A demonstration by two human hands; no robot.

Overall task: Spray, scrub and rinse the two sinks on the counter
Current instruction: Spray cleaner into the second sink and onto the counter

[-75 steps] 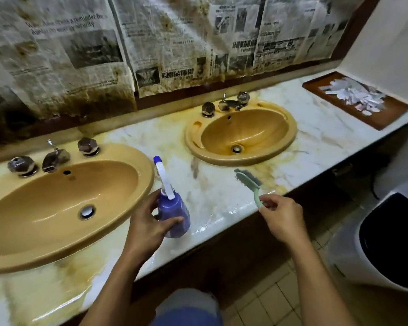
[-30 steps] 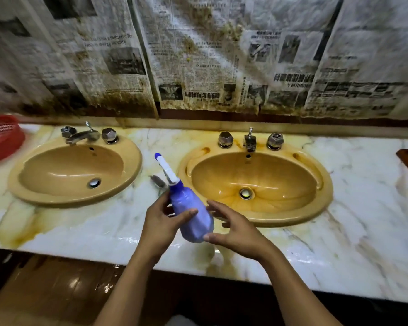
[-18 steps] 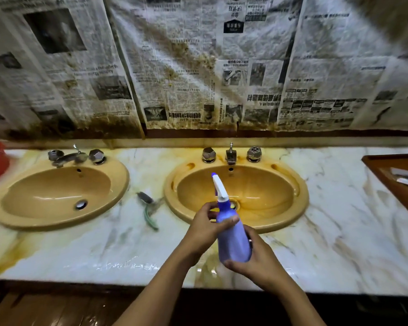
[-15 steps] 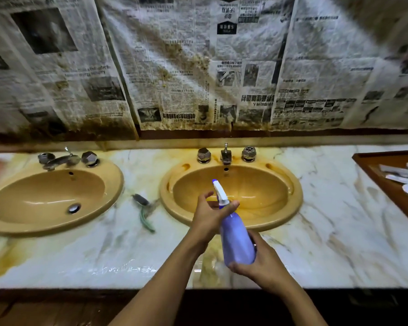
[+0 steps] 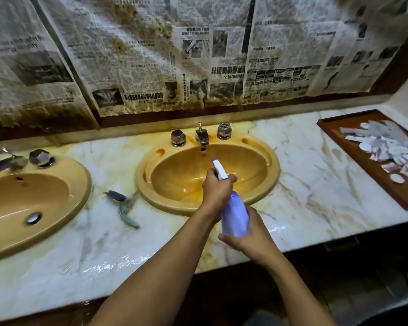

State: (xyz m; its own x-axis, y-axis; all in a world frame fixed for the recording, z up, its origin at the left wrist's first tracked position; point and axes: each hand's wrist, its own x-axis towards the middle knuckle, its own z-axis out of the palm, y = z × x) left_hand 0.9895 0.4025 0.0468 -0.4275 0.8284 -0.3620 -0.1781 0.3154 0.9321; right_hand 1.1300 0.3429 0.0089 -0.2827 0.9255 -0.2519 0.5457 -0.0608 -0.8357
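Purple plastic marks the spray bottle (image 5: 234, 215), held above the front edge of the marble counter (image 5: 304, 184) in both hands. The left hand (image 5: 218, 189) wraps the neck just under the white nozzle, fingers curled round it at the trigger; whether a finger is pulling the trigger cannot be told. The right hand (image 5: 250, 234) cups the base from below, fingers curled round the bottom of the bottle.

What matters for the spraying is how the bottle lies to the right sink (image 5: 272, 165). Its long axis runs away from the person, base near the counter's edge and nozzle out over the front of the bowl, leaning a little to the left. The nozzle tip points across the basin toward the tap (image 5: 201, 135) at the back, so the bowl lies straight ahead of both hands and directly beneath the spray line. The left hand is the one farther forward, already over the basin; the right sits back by the rim.

The left sink (image 5: 85, 184) is well off to the left side, and the green-handled brush (image 5: 123, 205) lies on the counter between the two basins, nearer the left hand. This looks like the start of the job: the spraying of the right sink, with scrubbing and rinsing yet to come.
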